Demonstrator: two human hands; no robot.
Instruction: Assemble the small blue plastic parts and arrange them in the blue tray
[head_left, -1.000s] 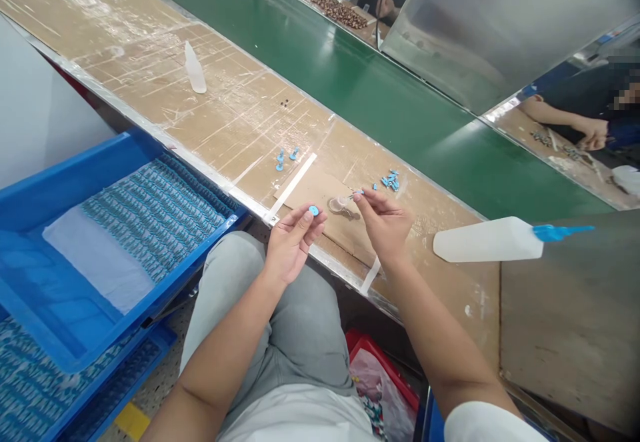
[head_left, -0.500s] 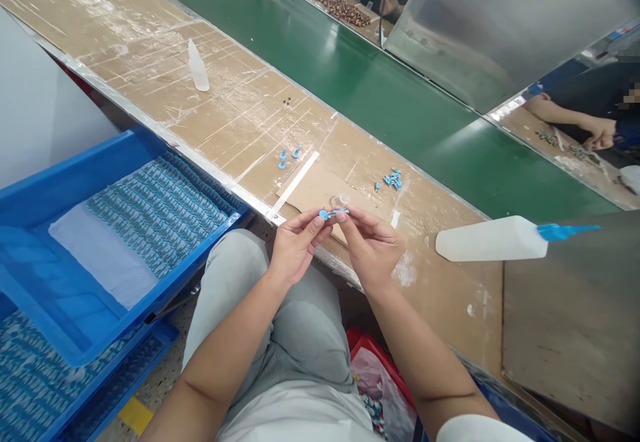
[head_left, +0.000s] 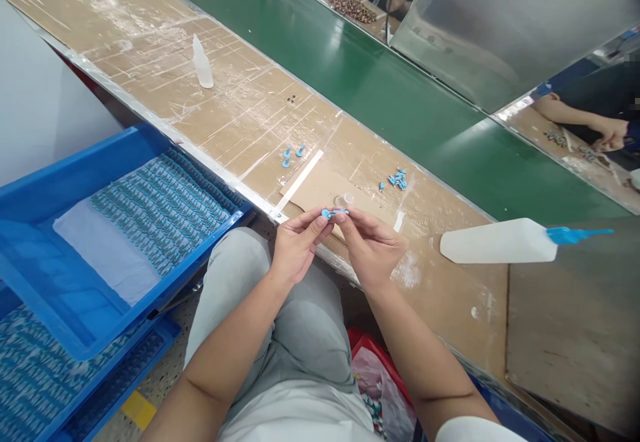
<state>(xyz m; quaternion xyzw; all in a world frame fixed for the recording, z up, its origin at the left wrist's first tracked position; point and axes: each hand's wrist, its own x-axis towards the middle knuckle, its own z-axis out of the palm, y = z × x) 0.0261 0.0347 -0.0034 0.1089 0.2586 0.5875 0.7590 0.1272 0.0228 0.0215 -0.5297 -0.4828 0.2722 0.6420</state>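
Note:
In front of my knees, both hands meet at the table edge. My left hand (head_left: 300, 245) pinches a small blue part with a round disc base (head_left: 327, 214) between thumb and fingers. The fingers of my right hand (head_left: 374, 247) are closed on the slim blue end (head_left: 342, 211) beside it; whether this is one piece or two joined ones, I cannot make out. Just beyond the fingertips stands a small clear cup (head_left: 345, 200) on a cardboard sheet (head_left: 320, 187). Several small blue pieces (head_left: 399, 179) lie to the right, and three disc-based blue parts (head_left: 287, 155) stand to the left.
A white bottle with a blue nozzle (head_left: 500, 242) lies at right; a smaller white bottle (head_left: 203, 62) is at far left. Blue trays (head_left: 30, 195) full of blue parts stand left of my legs. Beyond the table runs a green conveyor (head_left: 350, 62), with other people's hands behind it.
The view has shifted slightly, so the table things sit a little further right. Both hands keep their hold on the blue part, which has tilted very slightly.

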